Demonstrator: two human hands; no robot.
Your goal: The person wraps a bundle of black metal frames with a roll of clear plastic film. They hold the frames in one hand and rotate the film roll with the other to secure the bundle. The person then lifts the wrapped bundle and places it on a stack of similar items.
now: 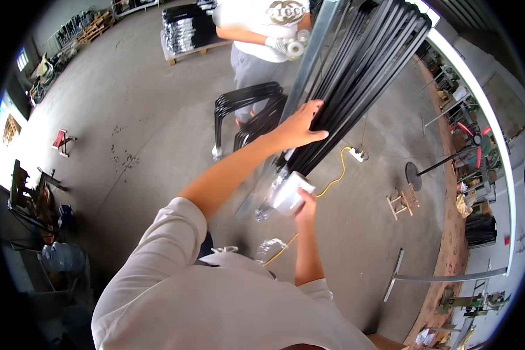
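**Right hand grips the roll, left hand lies open against the black bars**

The right hand point(305, 208) is closed around the near end of a white roll point(290, 193), thumb on top. The left hand point(297, 126) is open, fingers spread, its fingertips and thumb at the side of a bundle point(361, 79) of black bars. The roll sits at the bundle's lower end, with clear film point(263, 213) crumpled just beside it.

The bundle slopes up along the right edge of a steel post point(313, 61); what bears its weight cannot be made out. The bars look stiff, smooth and probably slippery, and together likely heavy, so a broad palm low on the bundle should steady them best. The roll looks firm and fairly light, best held at its ends so it can turn; its film seems soft and clingy.

Below, a yellow cord point(339, 178) crosses the floor point(175, 116) to a white power strip point(356, 154). Beyond the post, a co-worker's hand point(276, 44) holds small rolls point(294, 49), above more black bars point(248, 98). Farther off, a black stack point(186, 26) covers a pallet point(188, 54) nearly to its front edge.
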